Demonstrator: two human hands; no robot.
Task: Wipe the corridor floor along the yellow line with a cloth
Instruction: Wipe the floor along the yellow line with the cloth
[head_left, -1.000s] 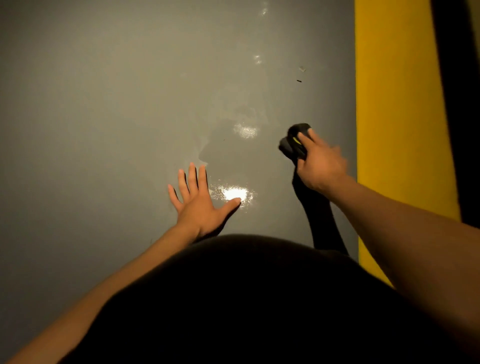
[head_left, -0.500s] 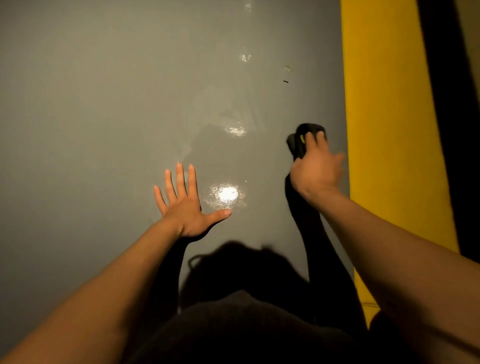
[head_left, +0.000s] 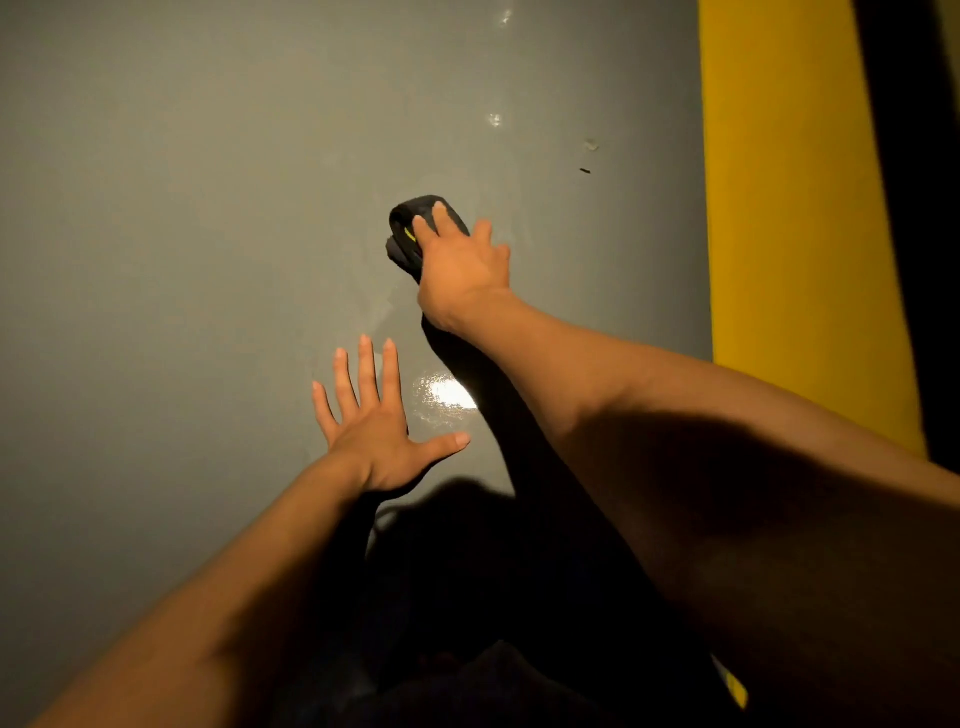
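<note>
Grey floor (head_left: 182, 234), yellow line (head_left: 795, 208) at right: right hand (head_left: 460, 270), gripping the cloth (head_left: 410, 228), has swept left from the line; left hand (head_left: 376, 431) stays spread flat.

1. Smooth grey glossy corridor floor (head_left: 182, 234): bright light glare spot near centre, faint smear marks w/ smaller glints farther up.
2. Broad yellow painted line (head_left: 789, 208): runs along floor's right side, dark strip beyond it.
3. Bunched dark cloth w/ yellow trim (head_left: 408, 234): on grey floor, well left of line, under right hand (head_left: 457, 270).
4. Left hand (head_left: 374, 431): flat on floor, fingers spread, beside glare.
5. Small dark speck (head_left: 585, 170) & pale fleck: upper right, near line.
</note>
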